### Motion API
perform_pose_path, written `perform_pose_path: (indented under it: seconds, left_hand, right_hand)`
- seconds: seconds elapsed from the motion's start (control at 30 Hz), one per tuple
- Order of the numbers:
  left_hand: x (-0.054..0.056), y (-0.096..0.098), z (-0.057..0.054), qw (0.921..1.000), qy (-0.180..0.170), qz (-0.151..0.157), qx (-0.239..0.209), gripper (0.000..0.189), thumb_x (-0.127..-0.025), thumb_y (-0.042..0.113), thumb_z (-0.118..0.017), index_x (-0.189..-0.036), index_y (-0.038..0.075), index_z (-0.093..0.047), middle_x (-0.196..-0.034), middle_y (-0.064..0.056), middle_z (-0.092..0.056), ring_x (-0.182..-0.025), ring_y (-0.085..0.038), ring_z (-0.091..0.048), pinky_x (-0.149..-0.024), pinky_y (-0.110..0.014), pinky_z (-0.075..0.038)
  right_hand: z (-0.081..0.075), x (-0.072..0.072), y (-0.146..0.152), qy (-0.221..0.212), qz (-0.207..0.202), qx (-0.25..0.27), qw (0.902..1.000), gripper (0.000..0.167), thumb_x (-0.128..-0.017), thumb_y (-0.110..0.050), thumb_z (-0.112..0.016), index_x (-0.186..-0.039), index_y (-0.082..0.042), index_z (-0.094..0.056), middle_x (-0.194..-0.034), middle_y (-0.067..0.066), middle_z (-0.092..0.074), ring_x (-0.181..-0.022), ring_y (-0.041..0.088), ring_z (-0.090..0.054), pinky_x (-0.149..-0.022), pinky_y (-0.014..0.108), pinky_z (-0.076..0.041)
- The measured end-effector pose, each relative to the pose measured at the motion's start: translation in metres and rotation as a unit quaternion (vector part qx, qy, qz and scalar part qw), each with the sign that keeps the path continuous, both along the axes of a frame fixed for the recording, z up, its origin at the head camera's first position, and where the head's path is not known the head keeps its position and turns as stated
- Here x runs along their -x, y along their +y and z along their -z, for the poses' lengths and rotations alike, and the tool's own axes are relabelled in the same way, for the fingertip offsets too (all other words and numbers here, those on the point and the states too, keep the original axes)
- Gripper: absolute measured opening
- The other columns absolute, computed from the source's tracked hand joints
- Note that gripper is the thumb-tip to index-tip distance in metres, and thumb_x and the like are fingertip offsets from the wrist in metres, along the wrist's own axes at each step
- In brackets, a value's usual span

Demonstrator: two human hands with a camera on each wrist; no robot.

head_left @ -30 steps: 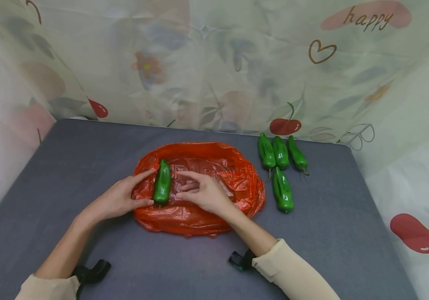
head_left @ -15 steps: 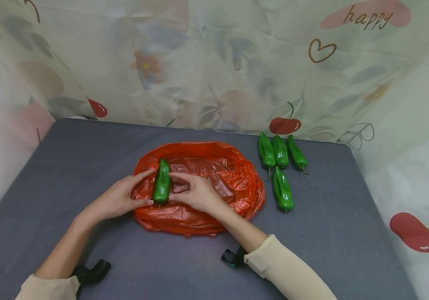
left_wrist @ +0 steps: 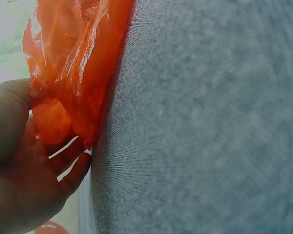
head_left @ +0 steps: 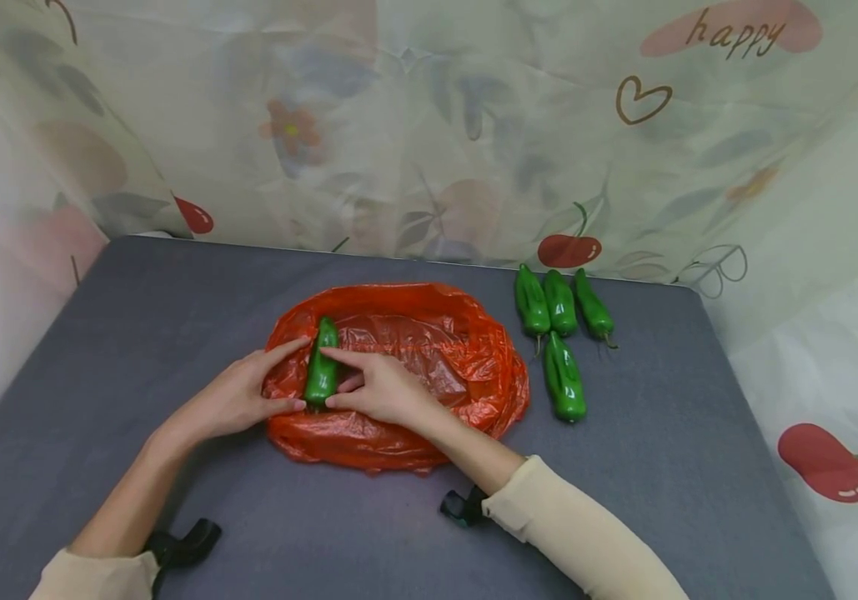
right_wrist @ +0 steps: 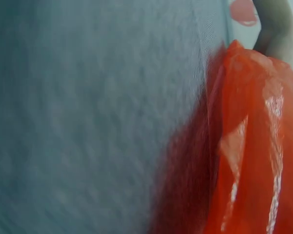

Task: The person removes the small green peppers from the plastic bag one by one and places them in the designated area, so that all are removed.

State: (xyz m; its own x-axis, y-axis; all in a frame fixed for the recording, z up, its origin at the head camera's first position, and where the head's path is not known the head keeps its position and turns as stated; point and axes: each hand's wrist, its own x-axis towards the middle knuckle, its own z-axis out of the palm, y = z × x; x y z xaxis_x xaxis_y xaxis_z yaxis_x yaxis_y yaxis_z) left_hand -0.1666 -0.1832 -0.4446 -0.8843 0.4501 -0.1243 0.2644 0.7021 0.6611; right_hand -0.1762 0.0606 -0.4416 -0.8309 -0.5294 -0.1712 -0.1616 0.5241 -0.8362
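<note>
A glossy green pepper (head_left: 321, 371) lies at the left end inside an open red plastic bag (head_left: 398, 450). My left hand (head_left: 252, 393) holds the bag's left edge, index finger and thumb over the rim beside the pepper. The left wrist view shows this hand (left_wrist: 24, 180) around the end of the crinkled bag (left_wrist: 88, 63). Reaching in from the right, my right hand (head_left: 383, 390) has its index finger and thumb on the pepper, spread along its length. In the right wrist view the bag's side (right_wrist: 263, 146) hides the right hand's fingers.
To the right of the bag, several more green peppers (head_left: 559, 304) lie close together, one (head_left: 565, 379) nearer than the others. Everything rests on a grey cloth-covered table (head_left: 661, 467). A printed curtain (head_left: 429, 125) hangs behind the far edge.
My right hand has moved left across the bag, from apart from the pepper to fingertips on it. The left hand stays at the bag's edge.
</note>
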Motion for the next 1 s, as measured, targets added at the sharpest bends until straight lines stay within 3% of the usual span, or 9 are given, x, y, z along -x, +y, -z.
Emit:
perform_pose_path:
  seconds: [0.2,0.33,0.47,0.57,0.83,1.0]
  left_hand:
    - [-0.001,-0.001,0.001,1.0000,0.000,-0.005,0.000,0.087,-0.085,0.038,-0.079,-0.155,0.014,-0.034,-0.132,-0.026,-0.052,-0.117,-0.041,-0.051,-0.094,-0.060,-0.044]
    - [0.001,-0.002,0.002,1.0000,0.004,-0.005,0.000,0.086,-0.085,0.037,-0.079,-0.155,0.014,-0.035,-0.134,-0.026,-0.052,-0.118,-0.042,-0.051,-0.094,-0.061,-0.043]
    - [0.002,-0.003,0.002,1.0000,0.007,-0.005,-0.002,0.085,-0.085,0.036,-0.080,-0.155,0.013,-0.036,-0.135,-0.026,-0.051,-0.119,-0.042,-0.051,-0.095,-0.060,-0.044]
    - [0.002,-0.002,0.002,0.9999,0.010,-0.006,-0.004,0.085,-0.085,0.034,-0.080,-0.154,0.012,-0.037,-0.135,-0.026,-0.052,-0.119,-0.042,-0.051,-0.095,-0.060,-0.044]
    - [0.002,-0.002,0.002,0.9999,0.011,0.000,-0.007,0.085,-0.084,0.035,-0.080,-0.154,0.011,-0.037,-0.136,-0.026,-0.052,-0.120,-0.042,-0.051,-0.096,-0.060,-0.043]
    - [0.003,-0.002,0.005,0.9999,0.008,-0.002,-0.007,0.086,-0.084,0.034,-0.081,-0.154,0.012,-0.036,-0.138,-0.025,-0.050,-0.121,-0.041,-0.050,-0.097,-0.060,-0.043]
  right_hand:
    - [-0.002,0.002,-0.006,0.021,-0.031,-0.026,0.9990,0.073,-0.089,-0.023,-0.077,-0.152,-0.026,-0.043,-0.093,-0.003,-0.074,-0.078,-0.001,-0.066,-0.071,0.020,-0.051]
    - [-0.003,0.003,-0.010,0.037,-0.043,-0.043,0.9975,0.076,-0.088,-0.022,-0.078,-0.153,-0.025,-0.040,-0.099,0.000,-0.074,-0.078,-0.002,-0.066,-0.070,0.018,-0.051]
    - [-0.002,0.006,-0.013,0.055,-0.060,-0.063,0.9947,0.079,-0.087,-0.024,-0.079,-0.154,-0.025,-0.038,-0.133,0.005,-0.061,-0.080,-0.003,-0.065,-0.073,0.017,-0.050]
    - [-0.001,0.007,-0.015,0.074,-0.068,-0.080,0.9917,0.080,-0.086,-0.026,-0.080,-0.154,-0.024,-0.039,-0.147,0.006,-0.048,-0.079,-0.004,-0.062,-0.073,0.016,-0.049]
    - [0.001,0.006,-0.015,0.098,-0.043,-0.079,0.9911,0.075,-0.083,-0.030,-0.082,-0.149,-0.021,-0.047,-0.112,0.000,-0.070,-0.078,-0.001,-0.064,-0.069,0.015,-0.049]
    - [0.003,0.008,-0.011,0.075,-0.031,-0.066,0.9945,0.074,-0.082,-0.029,-0.084,-0.148,-0.023,-0.050,-0.091,-0.004,-0.071,-0.068,-0.001,-0.063,-0.066,0.017,-0.049]
